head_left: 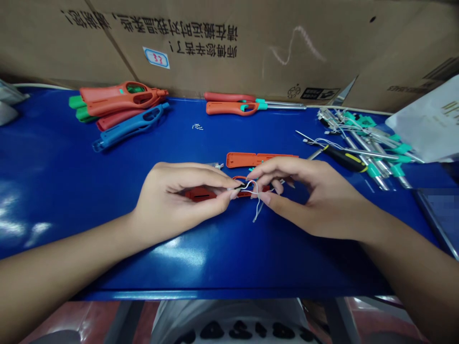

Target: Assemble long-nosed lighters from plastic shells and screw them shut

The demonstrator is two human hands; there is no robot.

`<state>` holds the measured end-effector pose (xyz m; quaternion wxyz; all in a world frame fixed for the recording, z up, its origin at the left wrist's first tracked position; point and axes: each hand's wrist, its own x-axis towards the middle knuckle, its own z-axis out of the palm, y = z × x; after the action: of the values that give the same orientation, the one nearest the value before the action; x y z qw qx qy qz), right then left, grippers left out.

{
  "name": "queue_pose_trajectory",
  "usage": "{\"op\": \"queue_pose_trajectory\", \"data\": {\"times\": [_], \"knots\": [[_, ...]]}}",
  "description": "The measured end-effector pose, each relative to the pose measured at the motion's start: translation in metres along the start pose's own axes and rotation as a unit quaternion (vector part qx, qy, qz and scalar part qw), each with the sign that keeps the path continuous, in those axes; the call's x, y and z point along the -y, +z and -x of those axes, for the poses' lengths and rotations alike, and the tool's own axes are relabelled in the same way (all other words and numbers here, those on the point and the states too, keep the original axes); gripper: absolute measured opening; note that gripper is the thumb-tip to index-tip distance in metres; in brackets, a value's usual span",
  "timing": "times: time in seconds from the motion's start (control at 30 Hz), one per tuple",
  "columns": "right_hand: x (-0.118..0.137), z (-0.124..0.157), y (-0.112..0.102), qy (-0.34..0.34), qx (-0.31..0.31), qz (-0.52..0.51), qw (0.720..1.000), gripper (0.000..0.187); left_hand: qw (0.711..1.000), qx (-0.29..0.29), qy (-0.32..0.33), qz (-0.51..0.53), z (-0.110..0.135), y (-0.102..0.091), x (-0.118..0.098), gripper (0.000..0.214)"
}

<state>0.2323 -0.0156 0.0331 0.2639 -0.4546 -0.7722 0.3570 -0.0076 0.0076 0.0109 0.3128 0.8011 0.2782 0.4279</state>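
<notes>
Left hand (179, 200) and right hand (308, 196) are both pinching thin white wires (256, 210) right above a red plastic lighter shell (201, 194). Wires look light and floppy, so grab them close to the ends.

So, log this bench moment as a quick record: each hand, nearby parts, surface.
left hand: pinches thin white wires above a red lighter casing
right hand: pinches the same wires
nearby: orange casing half, black-and-yellow screwdriver
farther: metal lighter barrels with teal fittings, blue lighter
surface: blue workbench
</notes>
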Motion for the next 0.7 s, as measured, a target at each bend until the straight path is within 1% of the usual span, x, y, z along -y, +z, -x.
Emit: {"op": "queue_pose_trajectory", "data": {"times": [0.03,0.1,0.2,0.27,0.37,0.43,0.57,0.63,0.7], "knots": [[-0.001,0.0,-0.001,0.013,0.008,-0.001,1.0,0.025,1.0,-0.004,-0.01,0.0,0.0,0.0,0.0,0.017],[-0.003,0.0,-0.001,0.019,0.015,0.014,1.0,0.022,0.999,-0.009,-0.034,0.002,0.0,0.0,-0.001,0.017],[-0.004,-0.001,-0.001,0.008,0.019,0.05,0.999,0.01,0.998,-0.008,-0.061,0.004,0.0,-0.001,-0.002,0.018],[-0.004,-0.002,0.0,-0.003,0.006,0.061,0.998,0.011,0.998,-0.009,-0.063,0.007,0.0,-0.001,-0.003,0.018],[-0.004,-0.002,0.001,-0.016,-0.019,0.077,0.997,0.012,0.998,-0.017,-0.062,0.002,0.0,-0.003,-0.003,0.019],[-0.005,-0.002,0.001,-0.021,-0.02,0.092,0.995,0.01,0.998,-0.024,-0.059,-0.01,0.0,-0.004,-0.003,0.019],[-0.009,-0.001,-0.001,-0.056,-0.004,0.139,0.989,0.012,0.998,-0.027,-0.043,-0.024,0.0,-0.005,-0.002,0.017],[-0.012,0.0,-0.002,-0.083,0.007,0.186,0.979,0.016,0.999,-0.018,-0.023,-0.024,-0.001,-0.005,-0.001,0.02],[-0.015,-0.001,-0.003,-0.099,0.032,0.24,0.965,0.02,1.0,-0.01,0.006,-0.029,-0.001,-0.004,0.0,0.02]]}}
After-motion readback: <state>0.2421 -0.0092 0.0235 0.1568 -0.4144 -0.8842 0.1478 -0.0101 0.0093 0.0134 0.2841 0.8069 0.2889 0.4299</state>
